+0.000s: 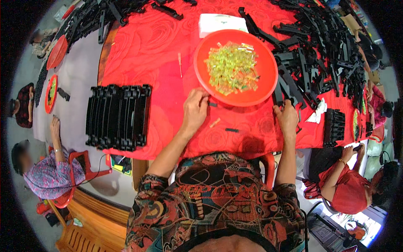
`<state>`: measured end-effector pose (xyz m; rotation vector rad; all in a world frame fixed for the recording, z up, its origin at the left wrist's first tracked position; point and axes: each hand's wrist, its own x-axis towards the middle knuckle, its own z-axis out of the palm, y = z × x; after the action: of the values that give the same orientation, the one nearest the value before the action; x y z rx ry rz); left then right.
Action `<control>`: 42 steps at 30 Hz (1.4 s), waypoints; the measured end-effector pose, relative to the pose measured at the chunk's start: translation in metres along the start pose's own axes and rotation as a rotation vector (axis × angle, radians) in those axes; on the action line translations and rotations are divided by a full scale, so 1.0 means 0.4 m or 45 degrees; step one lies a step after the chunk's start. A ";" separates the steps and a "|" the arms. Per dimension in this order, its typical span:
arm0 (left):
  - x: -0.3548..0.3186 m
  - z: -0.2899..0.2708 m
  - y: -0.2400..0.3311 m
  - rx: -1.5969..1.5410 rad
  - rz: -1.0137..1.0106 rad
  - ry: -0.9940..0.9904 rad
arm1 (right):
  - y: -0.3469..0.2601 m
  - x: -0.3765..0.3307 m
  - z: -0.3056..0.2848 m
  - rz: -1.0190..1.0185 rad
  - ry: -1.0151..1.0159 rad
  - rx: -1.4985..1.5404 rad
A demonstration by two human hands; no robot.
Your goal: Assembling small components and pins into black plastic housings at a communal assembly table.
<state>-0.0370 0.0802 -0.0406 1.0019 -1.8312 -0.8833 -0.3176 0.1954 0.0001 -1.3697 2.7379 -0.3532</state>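
Observation:
A round red plate (202, 50) holds a heap of small, shiny, yellow-green translucent pieces (233, 67). My left hand (195, 110) is at the plate's near left rim, its fingers curled together; what they hold, if anything, is hidden. A small dark strip (213, 104) lies just right of those fingertips. To the right of the plate, my right hand (287, 117) has its fingers drawn together beside loose black plastic parts (308, 80). Whatever it grips is too small to make out. Another short black strip (232, 130) rests on the red cloth between my hands.
A row of long black parts (118, 117) stands on the left of the red tablecloth (145, 46). Behind the plate is a white tissue box (222, 24). A crumpled white tissue (317, 111) and a black stack (334, 128) lie at right. Other people sit at both sides.

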 end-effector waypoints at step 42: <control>-0.080 -0.090 0.126 0.344 0.266 0.065 | -0.115 -0.166 0.089 -0.958 0.243 0.165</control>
<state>-0.0088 0.1239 0.0058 0.9640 -2.0048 -0.4894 -0.2359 0.2155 -0.0270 -2.3783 2.1460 -0.7036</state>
